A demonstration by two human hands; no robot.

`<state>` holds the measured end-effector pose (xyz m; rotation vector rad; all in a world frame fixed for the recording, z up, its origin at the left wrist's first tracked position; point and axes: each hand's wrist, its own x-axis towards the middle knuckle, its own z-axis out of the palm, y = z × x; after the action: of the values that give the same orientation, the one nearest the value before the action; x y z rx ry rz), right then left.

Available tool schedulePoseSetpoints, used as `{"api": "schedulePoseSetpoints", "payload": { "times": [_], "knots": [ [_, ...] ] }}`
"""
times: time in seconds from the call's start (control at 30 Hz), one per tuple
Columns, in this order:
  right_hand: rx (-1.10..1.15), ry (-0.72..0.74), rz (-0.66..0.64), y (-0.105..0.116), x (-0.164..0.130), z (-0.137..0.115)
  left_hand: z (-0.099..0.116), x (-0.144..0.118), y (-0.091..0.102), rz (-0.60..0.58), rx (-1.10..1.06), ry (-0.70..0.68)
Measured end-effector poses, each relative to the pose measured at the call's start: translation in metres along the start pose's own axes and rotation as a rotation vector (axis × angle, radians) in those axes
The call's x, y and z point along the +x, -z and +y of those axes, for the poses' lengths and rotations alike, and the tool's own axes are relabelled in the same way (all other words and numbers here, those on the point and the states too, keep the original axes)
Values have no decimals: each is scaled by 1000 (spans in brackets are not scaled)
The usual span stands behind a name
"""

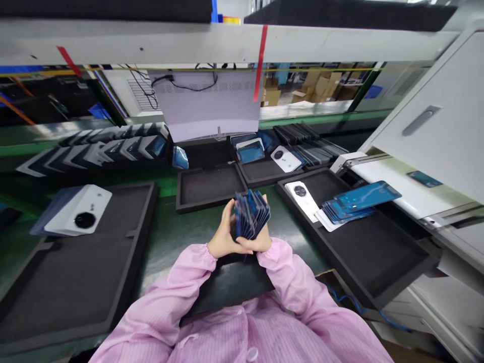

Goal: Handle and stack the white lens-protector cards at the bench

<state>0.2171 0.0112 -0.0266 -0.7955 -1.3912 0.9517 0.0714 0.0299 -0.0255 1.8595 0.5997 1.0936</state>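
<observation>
So taking the hands as the middle of the clock, the biggest thing here is the dark green bench [170, 242] under everything. Next up is a big white cabinet [442, 111] over at 2 o'clock, then a wide black tray [91, 282] at 8 to 9 and another long black tray [389, 257] at 3 to 4. There's a pale lilac box [212, 111] at 11 to 12 with cables on it, and a row of phone covers [102, 148] leaning on each other at 10. A smaller black tray [209, 189] sits at 11. The left tray has a slanted pile of phone backs [79, 212] at 9, white one on top, and the right one carries a pile of blue sheets [353, 204] around 3. Left hand [223, 234] and right hand [260, 239] are both wrapped round one stack of thin panels [252, 217], gripping it between them, panels fanned a bit, right above the bench. Smaller again, there's a white phone back [285, 159] at 1 o'clock and a shiny blue piece [180, 158] near 10 to 11.
</observation>
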Motion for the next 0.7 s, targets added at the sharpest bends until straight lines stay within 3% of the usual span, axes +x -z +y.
{"api": "schedulePoseSetpoints", "payload": {
  "times": [0.1, 0.17, 0.3, 0.47, 0.6, 0.7],
  "knots": [
    [-27, 170, -118, -4, -2, 7, -10, -3, 0, -191, -16, 31],
    [-21, 216, -154, -2, -3, 11, -11, -7, -3, -231, 19, 34],
    [-93, 240, -138, 6, -5, 12, -10, -15, -11, -204, -15, 52],
    [-306, 376, -139, 16, -4, -6, -12, -23, -19, -138, -68, 109],
    [-290, 438, -178, 14, -5, -23, -15, -29, -23, -114, -71, 155],
    [-263, 382, -174, 10, -8, -27, -17, -31, -23, -89, -80, 196]
  ]
}}
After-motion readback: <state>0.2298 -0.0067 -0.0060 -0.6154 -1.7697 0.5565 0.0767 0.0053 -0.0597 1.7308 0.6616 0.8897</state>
